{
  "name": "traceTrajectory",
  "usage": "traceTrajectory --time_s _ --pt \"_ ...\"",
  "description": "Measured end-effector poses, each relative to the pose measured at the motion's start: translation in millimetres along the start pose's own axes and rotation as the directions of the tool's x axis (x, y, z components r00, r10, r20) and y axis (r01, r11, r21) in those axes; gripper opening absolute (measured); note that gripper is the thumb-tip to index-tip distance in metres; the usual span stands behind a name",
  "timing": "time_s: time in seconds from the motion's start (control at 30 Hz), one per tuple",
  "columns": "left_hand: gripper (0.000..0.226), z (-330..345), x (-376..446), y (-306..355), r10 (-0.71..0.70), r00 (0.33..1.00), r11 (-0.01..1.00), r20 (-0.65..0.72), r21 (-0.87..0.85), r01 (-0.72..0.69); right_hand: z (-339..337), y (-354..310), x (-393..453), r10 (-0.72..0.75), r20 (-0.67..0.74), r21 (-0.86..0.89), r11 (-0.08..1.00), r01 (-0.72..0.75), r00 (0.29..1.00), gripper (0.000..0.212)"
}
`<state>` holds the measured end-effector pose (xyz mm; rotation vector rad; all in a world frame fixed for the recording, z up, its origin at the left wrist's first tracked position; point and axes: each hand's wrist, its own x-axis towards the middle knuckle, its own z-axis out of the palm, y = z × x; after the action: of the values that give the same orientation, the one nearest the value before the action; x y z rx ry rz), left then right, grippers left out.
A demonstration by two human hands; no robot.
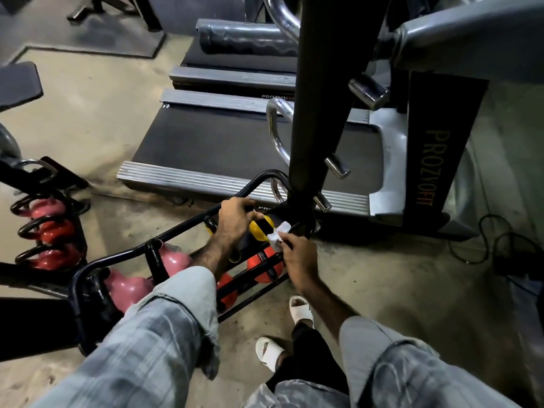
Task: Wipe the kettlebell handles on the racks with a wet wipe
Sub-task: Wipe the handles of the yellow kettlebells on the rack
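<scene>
A low black rack (176,231) on the floor carries pink kettlebells (173,260), orange ones (262,266) and a yellow kettlebell (258,231) at its far end. My left hand (232,219) grips the rack's top bar beside the yellow kettlebell. My right hand (297,257) pinches a white wet wipe (279,234) and presses it on the yellow kettlebell's black handle (269,223). Part of that handle is hidden by the wipe and my left hand.
A second rack (47,228) with pink and red kettlebells stands at the left. A treadmill (235,148) lies just behind the rack, with a black upright post (318,113) and chrome pegs at its end. Cables (500,240) trail on the floor at right. My sandalled feet (300,310) stand below.
</scene>
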<state>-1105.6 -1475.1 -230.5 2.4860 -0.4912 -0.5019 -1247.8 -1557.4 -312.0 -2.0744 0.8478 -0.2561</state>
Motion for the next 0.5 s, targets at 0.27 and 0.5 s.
traceTrajectory --time_s 0.27,0.5 --pt "0.030 1.0 0.2 -2.9 0.013 1.000 1.000 -0.026 -0.018 -0.014 2.4 -12.1 19.4 -0.528 0.002 -0.083 0.846 0.526 0.849 0.016" --pt "0.029 8.6 11.7 -19.6 -0.011 1.000 0.994 -0.024 -0.107 0.009 -31.7 10.7 47.6 -0.854 0.450 -0.242 0.164 0.956 0.261 0.019"
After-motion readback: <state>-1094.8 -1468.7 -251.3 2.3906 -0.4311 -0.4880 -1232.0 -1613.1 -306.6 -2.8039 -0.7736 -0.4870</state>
